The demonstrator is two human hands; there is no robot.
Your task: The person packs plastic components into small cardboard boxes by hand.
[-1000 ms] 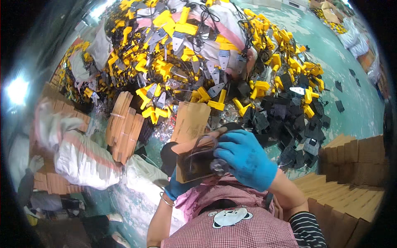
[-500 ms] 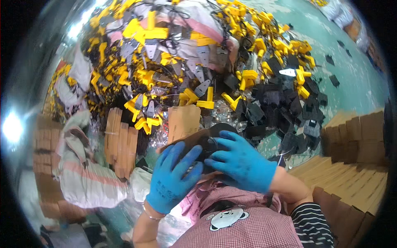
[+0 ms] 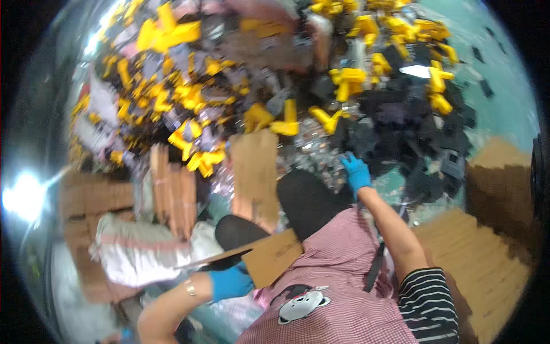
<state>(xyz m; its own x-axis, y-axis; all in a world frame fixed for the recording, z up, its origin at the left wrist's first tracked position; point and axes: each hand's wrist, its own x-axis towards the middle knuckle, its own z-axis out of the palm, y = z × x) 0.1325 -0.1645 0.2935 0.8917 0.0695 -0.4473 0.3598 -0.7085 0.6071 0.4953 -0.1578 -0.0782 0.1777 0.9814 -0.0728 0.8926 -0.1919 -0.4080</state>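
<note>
In front of my lap, my left hand (image 3: pixel 231 282), in a blue glove, grips a small brown cardboard box (image 3: pixel 274 259) by its left side. The fingers are partly hidden behind the cardboard, and a long thin edge of it points left. My right hand (image 3: pixel 356 173), also gloved in blue, is stretched forward past my knee. Its fingers are apart and slightly blurred, beside a heap of small clear plastic pieces (image 3: pixel 314 150) and a pile of black flat pieces (image 3: pixel 395 123). Nothing shows in that hand.
Yellow angled plastic parts (image 3: pixel 192 94) lie heaped beyond. Standing cardboard (image 3: pixel 254 178) is ahead of my knees, with a cardboard bundle (image 3: pixel 171 189) to its left. A white woven sack (image 3: pixel 140 249) lies left. Stacked cardboard (image 3: pixel 481 269) lines the right.
Both hands were together over a dark and brown item before my knees. Now my left hand has drawn back toward my lap with the cardboard box, and my right hand has moved forward and right.
</note>
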